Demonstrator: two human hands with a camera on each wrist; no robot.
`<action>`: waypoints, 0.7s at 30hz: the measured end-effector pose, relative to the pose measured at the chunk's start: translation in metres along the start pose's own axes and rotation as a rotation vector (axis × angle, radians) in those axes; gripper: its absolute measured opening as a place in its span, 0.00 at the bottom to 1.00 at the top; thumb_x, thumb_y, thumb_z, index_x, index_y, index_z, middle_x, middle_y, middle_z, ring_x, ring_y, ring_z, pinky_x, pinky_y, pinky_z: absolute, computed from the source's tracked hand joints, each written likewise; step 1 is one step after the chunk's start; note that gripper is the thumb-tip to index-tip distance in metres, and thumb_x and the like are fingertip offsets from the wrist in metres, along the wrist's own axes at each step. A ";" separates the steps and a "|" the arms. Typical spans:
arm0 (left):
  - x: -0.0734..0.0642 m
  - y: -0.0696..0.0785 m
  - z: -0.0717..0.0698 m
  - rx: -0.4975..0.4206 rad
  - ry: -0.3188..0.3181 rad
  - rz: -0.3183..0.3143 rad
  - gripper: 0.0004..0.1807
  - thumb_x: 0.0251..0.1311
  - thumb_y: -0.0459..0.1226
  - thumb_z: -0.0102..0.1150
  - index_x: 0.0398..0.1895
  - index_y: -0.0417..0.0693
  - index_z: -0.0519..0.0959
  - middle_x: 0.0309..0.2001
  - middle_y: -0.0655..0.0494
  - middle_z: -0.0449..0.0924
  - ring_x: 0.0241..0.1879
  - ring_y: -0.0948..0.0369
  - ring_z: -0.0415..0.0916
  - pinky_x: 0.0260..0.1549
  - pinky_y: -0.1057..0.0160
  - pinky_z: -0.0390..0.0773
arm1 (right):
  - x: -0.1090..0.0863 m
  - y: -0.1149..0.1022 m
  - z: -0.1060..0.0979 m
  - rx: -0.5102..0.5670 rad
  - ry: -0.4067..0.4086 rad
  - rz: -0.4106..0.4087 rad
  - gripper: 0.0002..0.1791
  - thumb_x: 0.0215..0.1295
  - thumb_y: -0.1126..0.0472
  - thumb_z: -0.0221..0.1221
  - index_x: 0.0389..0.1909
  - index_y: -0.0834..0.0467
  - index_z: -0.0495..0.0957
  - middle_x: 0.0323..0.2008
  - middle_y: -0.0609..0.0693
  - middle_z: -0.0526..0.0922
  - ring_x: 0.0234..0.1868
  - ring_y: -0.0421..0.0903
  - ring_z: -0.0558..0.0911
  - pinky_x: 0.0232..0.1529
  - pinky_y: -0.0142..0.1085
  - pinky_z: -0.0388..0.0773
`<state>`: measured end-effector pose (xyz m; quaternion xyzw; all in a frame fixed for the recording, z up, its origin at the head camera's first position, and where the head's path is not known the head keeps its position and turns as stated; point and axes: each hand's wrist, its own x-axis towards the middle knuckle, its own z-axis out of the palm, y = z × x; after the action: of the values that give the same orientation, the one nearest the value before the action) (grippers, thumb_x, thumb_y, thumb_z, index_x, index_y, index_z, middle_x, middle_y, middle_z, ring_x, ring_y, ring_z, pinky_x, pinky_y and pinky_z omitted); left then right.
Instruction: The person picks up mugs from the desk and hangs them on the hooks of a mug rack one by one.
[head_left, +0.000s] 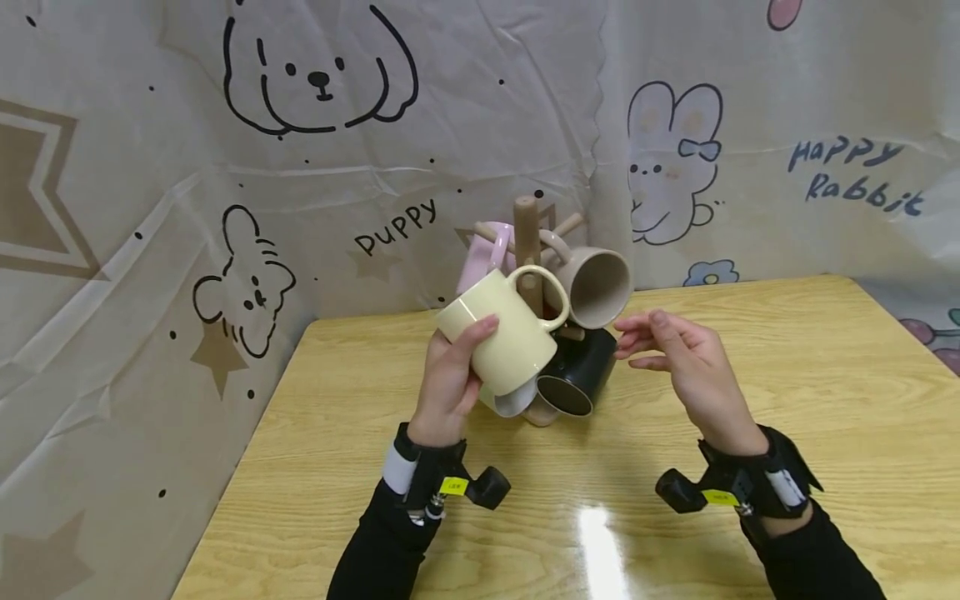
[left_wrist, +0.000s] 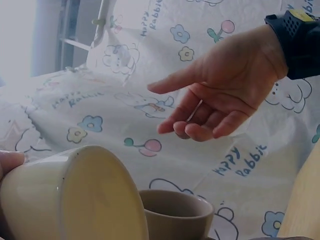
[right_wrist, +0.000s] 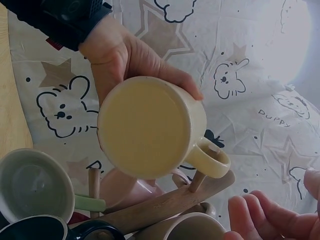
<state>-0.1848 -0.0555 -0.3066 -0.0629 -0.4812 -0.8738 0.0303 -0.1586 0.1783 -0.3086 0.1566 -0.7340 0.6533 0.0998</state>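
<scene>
My left hand (head_left: 447, 379) grips a pale yellow mug (head_left: 504, 333) by its body, thumb along the side. The mug is tilted, its handle toward a wooden mug tree (head_left: 527, 229). In the right wrist view the yellow handle (right_wrist: 216, 162) overlaps a wooden peg (right_wrist: 198, 181) of the tree. My right hand (head_left: 693, 362) holds nothing, its fingers loosely bent, beside the beige mug (head_left: 600, 287) and the black mug (head_left: 573, 375) on the tree. In the left wrist view that right hand (left_wrist: 225, 85) hovers above the beige mug (left_wrist: 176, 212).
A pink mug (head_left: 474, 260) hangs at the tree's back left. Low on the tree, a light green mug (right_wrist: 37, 185) hangs beside the black one. The tree stands on a wooden table (head_left: 337, 467), with a printed cloth (head_left: 450, 100) behind it.
</scene>
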 end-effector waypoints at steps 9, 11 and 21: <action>0.010 -0.024 0.001 -0.055 0.033 0.102 0.25 0.46 0.31 0.61 0.50 0.45 0.68 0.44 0.55 0.73 0.43 0.60 0.74 0.46 0.61 0.74 | 0.001 0.001 0.002 -0.033 -0.030 0.031 0.23 0.73 0.52 0.39 0.41 0.64 0.78 0.33 0.39 0.83 0.35 0.37 0.82 0.36 0.30 0.79; 0.014 -0.034 -0.001 -0.050 0.030 0.143 0.29 0.44 0.33 0.65 0.53 0.45 0.67 0.47 0.53 0.73 0.46 0.58 0.73 0.48 0.59 0.74 | 0.002 0.002 0.003 -0.046 -0.036 0.041 0.24 0.73 0.52 0.39 0.41 0.65 0.77 0.33 0.38 0.82 0.35 0.37 0.82 0.36 0.30 0.79; 0.011 -0.047 0.003 0.006 0.069 0.205 0.34 0.44 0.27 0.66 0.58 0.43 0.64 0.51 0.52 0.71 0.51 0.58 0.69 0.54 0.60 0.69 | 0.001 0.003 0.004 -0.086 -0.058 0.079 0.27 0.72 0.50 0.40 0.43 0.70 0.75 0.32 0.38 0.82 0.35 0.37 0.82 0.37 0.30 0.79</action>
<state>-0.2012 -0.0277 -0.3424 -0.0814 -0.4736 -0.8663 0.1362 -0.1606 0.1745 -0.3116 0.1420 -0.7696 0.6197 0.0593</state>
